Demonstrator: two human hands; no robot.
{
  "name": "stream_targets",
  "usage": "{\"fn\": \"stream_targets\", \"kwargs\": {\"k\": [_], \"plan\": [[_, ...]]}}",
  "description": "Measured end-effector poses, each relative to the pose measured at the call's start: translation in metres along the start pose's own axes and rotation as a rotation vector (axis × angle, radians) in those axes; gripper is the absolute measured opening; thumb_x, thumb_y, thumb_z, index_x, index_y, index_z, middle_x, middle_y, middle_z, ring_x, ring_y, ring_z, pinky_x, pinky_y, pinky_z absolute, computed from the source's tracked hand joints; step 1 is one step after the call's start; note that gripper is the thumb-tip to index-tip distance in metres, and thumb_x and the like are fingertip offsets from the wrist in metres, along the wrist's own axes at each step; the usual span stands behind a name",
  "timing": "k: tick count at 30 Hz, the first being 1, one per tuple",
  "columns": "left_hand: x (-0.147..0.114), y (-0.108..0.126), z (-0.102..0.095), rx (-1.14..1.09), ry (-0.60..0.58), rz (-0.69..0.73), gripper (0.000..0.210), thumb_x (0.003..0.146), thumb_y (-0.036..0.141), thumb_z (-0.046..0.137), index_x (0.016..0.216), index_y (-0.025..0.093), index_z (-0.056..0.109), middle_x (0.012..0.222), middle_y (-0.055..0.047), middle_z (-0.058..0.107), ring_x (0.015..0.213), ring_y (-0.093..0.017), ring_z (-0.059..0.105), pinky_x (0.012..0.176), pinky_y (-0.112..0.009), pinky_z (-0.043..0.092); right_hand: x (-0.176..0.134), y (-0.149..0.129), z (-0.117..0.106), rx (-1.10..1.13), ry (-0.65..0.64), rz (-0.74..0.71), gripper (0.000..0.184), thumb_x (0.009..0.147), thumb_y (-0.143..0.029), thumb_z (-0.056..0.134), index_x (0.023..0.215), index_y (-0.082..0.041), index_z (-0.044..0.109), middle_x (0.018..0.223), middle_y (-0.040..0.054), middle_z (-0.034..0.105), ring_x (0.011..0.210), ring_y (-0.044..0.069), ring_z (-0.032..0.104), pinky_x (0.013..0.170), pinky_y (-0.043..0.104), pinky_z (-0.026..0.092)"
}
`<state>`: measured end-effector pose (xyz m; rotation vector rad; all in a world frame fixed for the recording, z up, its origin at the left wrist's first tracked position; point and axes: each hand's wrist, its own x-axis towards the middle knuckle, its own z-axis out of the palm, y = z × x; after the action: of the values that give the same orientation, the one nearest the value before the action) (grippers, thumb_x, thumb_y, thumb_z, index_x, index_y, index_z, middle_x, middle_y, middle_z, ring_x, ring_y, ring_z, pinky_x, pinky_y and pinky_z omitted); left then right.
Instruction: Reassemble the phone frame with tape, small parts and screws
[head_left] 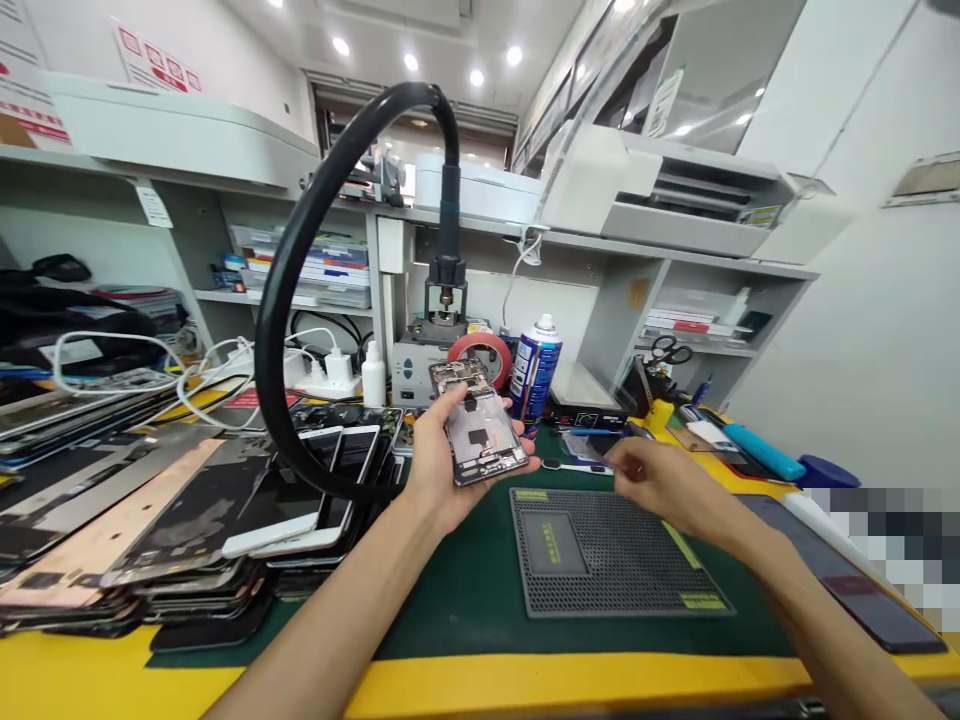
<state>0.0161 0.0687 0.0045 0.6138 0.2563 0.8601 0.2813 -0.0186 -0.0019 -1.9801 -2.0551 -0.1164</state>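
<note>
My left hand (429,455) is wrapped around an opened smartphone (480,425), holding it tilted above the green mat (465,590). Its inside faces up, with a circuit board at the top end and small parts at the bottom end. My right hand (652,480) hovers over the far right of a dark perforated pad (630,560), fingers curled together. Whether anything is between those fingers is hidden. Close to its fingertips lie a white-handled brush (576,467) and a thin blue tool (596,432).
Stacks of phone screens (180,510) fill the left side. A black flexible hose (274,300) arches over them. Behind the phone stand a spray can (535,370), red tape roll (484,355) and white bottle (373,375). A dark phone panel (847,580) lies at right.
</note>
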Motion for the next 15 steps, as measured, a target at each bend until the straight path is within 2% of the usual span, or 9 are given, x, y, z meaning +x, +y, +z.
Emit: {"fn": "stream_targets", "kwargs": {"k": [3, 6, 8, 12, 15], "plan": [[0.001, 0.0, -0.002, -0.054, 0.015, -0.03, 0.045, 0.09, 0.044, 0.051, 0.108, 0.006, 0.065, 0.084, -0.016, 0.07, 0.072, -0.028, 0.071, 0.072, -0.048, 0.06, -0.008, -0.012, 0.0, 0.265, 0.176, 0.013, 0.013, 0.094, -0.027, 0.052, 0.086, -0.018, 0.057, 0.083, 0.0076, 0.073, 0.073, 0.02, 0.071, 0.063, 0.03, 0.058], [0.001, -0.001, -0.001, -0.071, 0.019, -0.044, 0.045, 0.09, 0.044, 0.051, 0.109, 0.006, 0.065, 0.086, -0.017, 0.071, 0.072, -0.028, 0.071, 0.073, -0.048, 0.06, -0.013, -0.038, -0.002, 0.836, 0.415, -0.013, 0.014, 0.087, -0.029, 0.069, 0.086, -0.017, 0.063, 0.086, 0.0089, 0.076, 0.08, 0.025, 0.075, 0.071, 0.037, 0.064], [0.001, -0.002, 0.001, -0.063, 0.018, -0.031, 0.045, 0.09, 0.045, 0.051, 0.108, 0.006, 0.066, 0.086, -0.017, 0.071, 0.071, -0.028, 0.071, 0.071, -0.048, 0.06, -0.012, -0.059, -0.005, 1.037, 0.491, -0.052, 0.008, 0.085, -0.025, 0.073, 0.086, -0.018, 0.068, 0.084, 0.0076, 0.077, 0.079, 0.025, 0.076, 0.069, 0.038, 0.065], [0.0, -0.004, 0.005, -0.058, 0.0, 0.003, 0.041, 0.091, 0.043, 0.049, 0.101, 0.007, 0.067, 0.077, -0.014, 0.069, 0.065, -0.027, 0.07, 0.065, -0.047, 0.06, -0.009, -0.098, -0.004, 1.184, 0.579, -0.11, 0.005, 0.087, -0.022, 0.071, 0.09, -0.022, 0.074, 0.084, 0.0062, 0.078, 0.071, 0.023, 0.075, 0.051, 0.03, 0.062], [0.0, -0.004, 0.006, -0.076, 0.019, -0.001, 0.041, 0.091, 0.043, 0.047, 0.098, 0.007, 0.067, 0.073, -0.013, 0.068, 0.064, -0.028, 0.07, 0.061, -0.042, 0.059, -0.007, -0.12, 0.006, 1.145, 0.618, -0.095, 0.006, 0.086, -0.02, 0.071, 0.092, -0.022, 0.073, 0.08, 0.0039, 0.078, 0.059, 0.02, 0.072, 0.052, 0.031, 0.064]]}}
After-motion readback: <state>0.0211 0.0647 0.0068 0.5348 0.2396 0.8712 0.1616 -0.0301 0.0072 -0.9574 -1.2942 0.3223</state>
